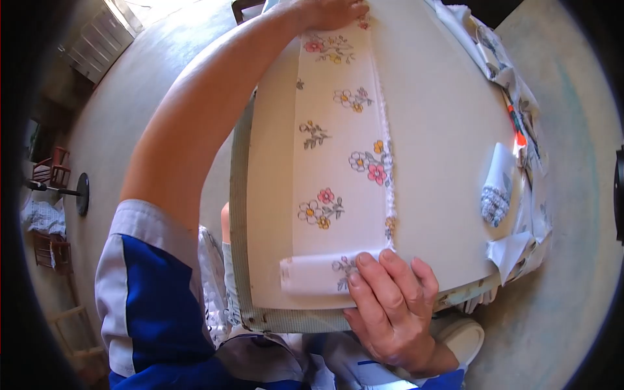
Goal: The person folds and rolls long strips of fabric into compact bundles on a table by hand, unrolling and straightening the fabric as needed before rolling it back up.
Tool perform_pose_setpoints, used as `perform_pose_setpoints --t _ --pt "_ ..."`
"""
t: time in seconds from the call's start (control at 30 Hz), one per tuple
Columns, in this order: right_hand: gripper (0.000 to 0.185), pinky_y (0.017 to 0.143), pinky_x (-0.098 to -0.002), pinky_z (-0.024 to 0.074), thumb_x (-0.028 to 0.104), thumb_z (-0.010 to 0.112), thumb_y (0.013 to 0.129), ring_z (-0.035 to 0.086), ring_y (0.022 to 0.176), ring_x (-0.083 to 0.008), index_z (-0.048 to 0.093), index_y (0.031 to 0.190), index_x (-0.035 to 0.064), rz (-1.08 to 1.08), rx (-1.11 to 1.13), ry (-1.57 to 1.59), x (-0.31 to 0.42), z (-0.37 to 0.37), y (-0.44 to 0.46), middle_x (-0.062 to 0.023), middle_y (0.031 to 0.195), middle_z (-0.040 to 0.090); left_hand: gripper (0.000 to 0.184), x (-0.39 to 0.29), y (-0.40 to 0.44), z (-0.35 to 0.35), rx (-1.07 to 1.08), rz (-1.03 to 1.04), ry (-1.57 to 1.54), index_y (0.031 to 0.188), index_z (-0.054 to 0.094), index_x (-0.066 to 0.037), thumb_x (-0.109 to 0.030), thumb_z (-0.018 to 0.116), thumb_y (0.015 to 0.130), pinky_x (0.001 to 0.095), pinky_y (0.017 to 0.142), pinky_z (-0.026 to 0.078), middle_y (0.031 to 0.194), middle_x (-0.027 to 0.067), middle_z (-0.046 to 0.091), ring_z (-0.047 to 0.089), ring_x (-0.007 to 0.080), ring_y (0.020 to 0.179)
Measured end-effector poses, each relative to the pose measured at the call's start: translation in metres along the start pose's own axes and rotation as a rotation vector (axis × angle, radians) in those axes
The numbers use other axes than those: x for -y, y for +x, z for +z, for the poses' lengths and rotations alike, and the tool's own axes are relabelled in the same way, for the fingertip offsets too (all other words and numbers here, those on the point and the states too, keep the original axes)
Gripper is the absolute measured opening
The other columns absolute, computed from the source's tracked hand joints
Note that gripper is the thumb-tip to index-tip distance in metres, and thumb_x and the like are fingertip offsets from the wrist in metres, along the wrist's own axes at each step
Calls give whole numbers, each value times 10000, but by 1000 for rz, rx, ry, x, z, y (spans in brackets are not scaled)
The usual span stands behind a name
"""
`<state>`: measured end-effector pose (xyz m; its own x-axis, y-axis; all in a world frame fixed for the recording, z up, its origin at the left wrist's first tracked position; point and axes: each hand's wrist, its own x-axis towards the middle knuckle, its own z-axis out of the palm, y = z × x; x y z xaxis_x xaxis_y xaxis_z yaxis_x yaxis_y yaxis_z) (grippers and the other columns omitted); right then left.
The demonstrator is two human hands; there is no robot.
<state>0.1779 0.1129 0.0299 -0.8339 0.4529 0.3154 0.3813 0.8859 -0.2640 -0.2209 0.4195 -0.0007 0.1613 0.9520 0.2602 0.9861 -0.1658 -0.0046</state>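
A white fabric strip (331,156) printed with pink, yellow and white flowers runs lengthwise along the pale board. Its right edge is frayed, and its near end is rolled up into a flat roll (309,274). My right hand (393,305) grips the right end of that roll, fingers over the top and thumb at the near side. At the far end, my left hand (331,13) rests on the strip with its fingers stretched out toward the right; the top of the picture cuts part of it off.
On the board (442,156), to the right, lies a small white roll (497,185) with a fuzzy grey-white end. Crumpled white cloth (513,71) lines the right edge, beside an orange-tipped tool (519,138). Wooden chairs (52,169) stand on the floor at left.
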Motion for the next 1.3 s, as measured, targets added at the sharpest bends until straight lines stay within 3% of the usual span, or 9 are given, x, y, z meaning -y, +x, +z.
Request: perform_pose_setpoints --t 0.03,0.13,0.17,0.33,0.53,0.67,1.0,1.17,1.3 --pt "443 1178 -558 327 222 743 912 574 1369 -357 683 1303 21 3 -1 -7 1 1 -1 -166 1427 662 495 15 9 8 -9 34 55 1458 584 -69 -358 361 1124 517 1296 262 1550 156 533 406 326 1523" --pt "447 1163 -538 344 204 752 899 583 1366 -323 686 1309 37 26 -31 -4 3 1 2 -140 1429 664 709 23 17 25 -110 -387 -112 1624 442 -145 -589 369 1076 485 1334 175 1722 126 355 264 333 1609" --pt "424 1153 -527 354 200 748 903 597 1358 -293 695 1297 51 42 -56 2 4 2 2 -122 1424 670 605 35 17 35 -404 -358 86 1526 552 -113 -530 453 1099 428 1264 354 1607 130 523 436 315 1528" --pt "529 1144 -531 363 167 778 859 572 1378 -340 662 1350 6 -23 -151 32 -2 9 -3 -154 1466 630 441 -20 -61 -25 -672 -159 49 1364 667 -78 -378 641 1041 487 1108 488 1401 136 666 625 363 1303" --pt "457 1128 -537 386 226 736 917 569 1383 -281 681 1323 23 -46 -268 -7 -5 20 -8 -126 1444 641 335 -151 -210 -93 -429 125 -362 1293 683 -10 -74 727 967 458 1059 532 1326 178 692 665 371 1251" --pt "455 1129 -542 390 239 703 942 573 1381 -293 676 1343 25 -62 -299 -55 -7 23 -9 -130 1423 653 285 -220 -294 -124 -223 220 -497 1205 716 5 -68 751 931 462 1059 540 1299 176 701 678 380 1222" --pt "443 1164 -510 382 177 719 955 574 1381 -342 661 1352 -9 -107 -325 149 -13 17 -12 -178 1405 662 204 -248 -335 -113 -358 124 -440 1114 780 -45 -147 768 937 428 1012 571 1218 120 755 697 310 1180" --pt "353 1048 -447 517 86 747 935 655 1214 -391 689 1274 6 -1 -391 256 -33 -10 -17 -195 1283 714 193 -248 -335 -106 -355 110 -436 1115 782 -64 -161 754 950 430 1015 569 1237 105 752 695 303 1184" --pt "340 1056 -447 513 74 750 929 651 1222 -370 702 1259 7 -50 -298 254 -37 -18 -18 -174 1296 714 205 -248 -336 -107 -363 102 -448 1129 776 -66 -169 751 954 433 1028 562 1252 102 747 695 297 1183"
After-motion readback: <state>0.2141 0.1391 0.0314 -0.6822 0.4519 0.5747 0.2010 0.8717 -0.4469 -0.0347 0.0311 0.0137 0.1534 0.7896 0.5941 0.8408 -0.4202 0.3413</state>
